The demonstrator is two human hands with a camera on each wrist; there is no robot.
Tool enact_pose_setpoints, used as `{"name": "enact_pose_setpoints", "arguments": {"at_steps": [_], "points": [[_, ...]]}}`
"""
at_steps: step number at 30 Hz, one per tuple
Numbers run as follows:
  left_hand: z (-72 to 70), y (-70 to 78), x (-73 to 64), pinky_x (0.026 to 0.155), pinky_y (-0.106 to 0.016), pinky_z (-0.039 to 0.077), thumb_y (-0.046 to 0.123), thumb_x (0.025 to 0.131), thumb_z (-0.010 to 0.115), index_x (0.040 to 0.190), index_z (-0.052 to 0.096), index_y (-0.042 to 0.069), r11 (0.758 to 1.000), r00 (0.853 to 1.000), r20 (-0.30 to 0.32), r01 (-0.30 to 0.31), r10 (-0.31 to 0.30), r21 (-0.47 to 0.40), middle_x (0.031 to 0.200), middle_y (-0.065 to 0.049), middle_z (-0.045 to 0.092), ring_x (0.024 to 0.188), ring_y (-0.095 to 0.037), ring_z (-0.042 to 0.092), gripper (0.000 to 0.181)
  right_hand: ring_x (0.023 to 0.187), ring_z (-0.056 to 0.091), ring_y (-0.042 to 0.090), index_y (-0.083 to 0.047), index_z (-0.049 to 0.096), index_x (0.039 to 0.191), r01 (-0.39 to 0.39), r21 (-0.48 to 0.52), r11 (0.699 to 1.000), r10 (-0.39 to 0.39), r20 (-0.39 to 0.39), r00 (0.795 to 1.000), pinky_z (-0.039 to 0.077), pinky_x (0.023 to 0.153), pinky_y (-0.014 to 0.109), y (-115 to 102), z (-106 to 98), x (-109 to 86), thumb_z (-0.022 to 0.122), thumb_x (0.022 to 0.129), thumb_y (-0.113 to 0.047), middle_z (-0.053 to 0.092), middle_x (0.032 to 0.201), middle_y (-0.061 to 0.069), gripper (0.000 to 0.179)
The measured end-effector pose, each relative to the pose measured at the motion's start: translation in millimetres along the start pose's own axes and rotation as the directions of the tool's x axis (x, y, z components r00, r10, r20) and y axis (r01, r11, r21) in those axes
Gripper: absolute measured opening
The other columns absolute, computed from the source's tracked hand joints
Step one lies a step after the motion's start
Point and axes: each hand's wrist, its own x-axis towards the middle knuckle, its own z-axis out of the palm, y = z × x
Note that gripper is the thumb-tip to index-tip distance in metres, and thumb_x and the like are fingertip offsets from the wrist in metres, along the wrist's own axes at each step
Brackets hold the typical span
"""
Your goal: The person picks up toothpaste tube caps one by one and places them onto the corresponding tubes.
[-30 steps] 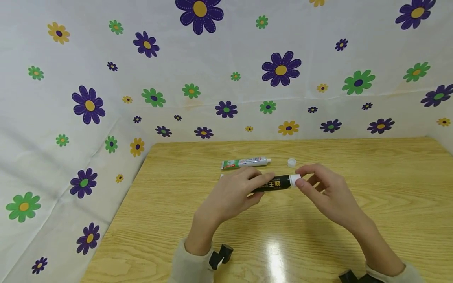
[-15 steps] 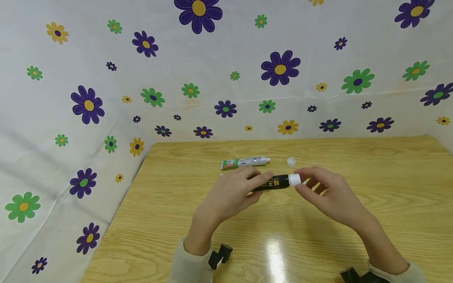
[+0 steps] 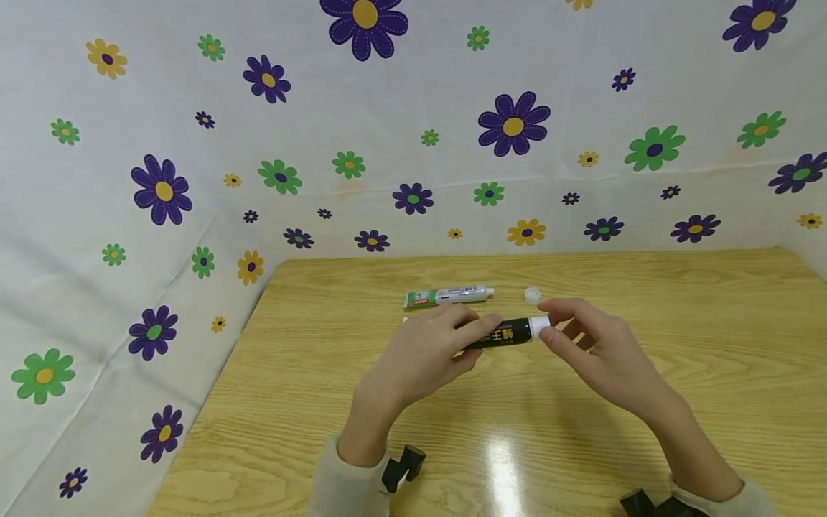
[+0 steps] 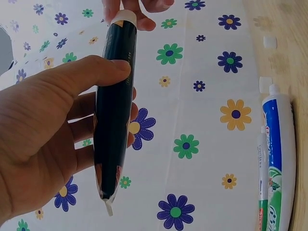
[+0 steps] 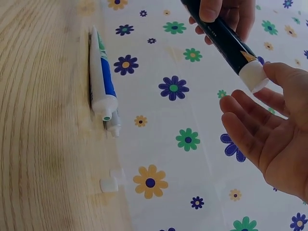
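My left hand (image 3: 426, 352) grips a black toothpaste tube (image 3: 513, 333) with gold lettering, thumb on one face and fingers wrapped behind, as the left wrist view shows. The tube is held raised, its capped end pointing right. At that end sits a white screw cap (image 3: 539, 327), pinched between the thumb and index finger of my right hand (image 3: 601, 355). In the right wrist view the cap (image 5: 253, 76) meets the tube's shoulder, while the other right fingers (image 5: 243, 113) stay spread away from it.
Behind the hands, a green and white toothpaste tube (image 3: 449, 296) lies uncapped on the wooden table (image 3: 678, 337). A larger tube (image 4: 276, 154) lies nearer, mostly hidden by my left hand in the head view. Two loose white caps (image 5: 109, 185) lie nearby. Flowered cloth (image 3: 413, 165) hangs behind.
My right thumb and index finger loosen slightly from the cap half a second ago and close on it again now. The left hand and the tube stay nearly still.
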Motion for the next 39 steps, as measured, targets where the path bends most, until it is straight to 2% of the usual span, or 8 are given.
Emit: {"name": "enact_pose_setpoints", "arguments": {"at_steps": [4,11,24,33,39], "points": [[0.1,-1.0,-0.1,0.076,-0.028,0.053,0.014,0.089,0.075,0.127,0.068,0.016,1.000,1.000,-0.002,0.000,0.000,-0.003,0.103,-0.002,0.068,0.088,-0.015,0.064,0.039,0.072,0.062,0.008,-0.008,0.065,0.119,0.027,0.020,0.999,-0.027,-0.006,1.000,0.054,0.061,0.025,-0.7,0.4,0.4,0.066,0.093,0.000,0.068,0.093,-0.002,0.028],[-1.1,-1.7,-2.8,0.070,-0.026,0.052,0.014,0.087,0.077,0.126,0.068,0.016,1.000,1.000,0.002,0.006,-0.006,-0.016,0.105,-0.002,0.068,0.088,-0.013,0.062,0.040,0.075,0.063,0.007,-0.012,0.066,0.122,0.064,0.057,0.996,-0.065,0.017,0.998,0.054,0.062,0.026,-1.1,-0.3,-2.1,0.074,0.085,0.003,0.066,0.097,-0.006,0.041],[-0.7,-1.2,-3.4,0.072,-0.026,0.053,0.014,0.087,0.078,0.126,0.069,0.016,1.000,1.000,0.011,0.003,-0.002,-0.010,0.105,-0.002,0.068,0.090,-0.014,0.063,0.040,0.075,0.064,0.006,-0.007,0.066,0.120,0.034,0.044,0.998,-0.035,0.031,0.999,0.055,0.062,0.027,-0.1,1.9,-4.5,0.072,0.087,0.002,0.070,0.096,-0.003,0.035],[-1.5,-1.3,-2.9,0.074,-0.026,0.053,0.014,0.088,0.077,0.126,0.069,0.017,1.000,1.000,0.016,0.006,-0.006,-0.002,0.105,-0.001,0.068,0.092,-0.014,0.064,0.039,0.075,0.064,0.007,-0.010,0.067,0.119,0.006,0.043,0.999,-0.008,0.045,0.999,0.054,0.062,0.027,-1.0,2.3,-3.2,0.071,0.090,-0.001,0.070,0.094,-0.005,0.030],[-2.3,-1.8,-2.0,0.074,-0.026,0.053,0.015,0.088,0.076,0.127,0.069,0.017,1.000,1.000,0.012,-0.006,0.005,0.022,0.104,-0.001,0.068,0.091,-0.014,0.063,0.039,0.073,0.063,0.007,-0.008,0.065,0.122,-0.011,0.021,1.000,0.010,0.033,0.999,0.054,0.061,0.027,-1.5,2.8,-1.7,0.070,0.091,-0.003,0.067,0.097,0.001,0.032]]}}
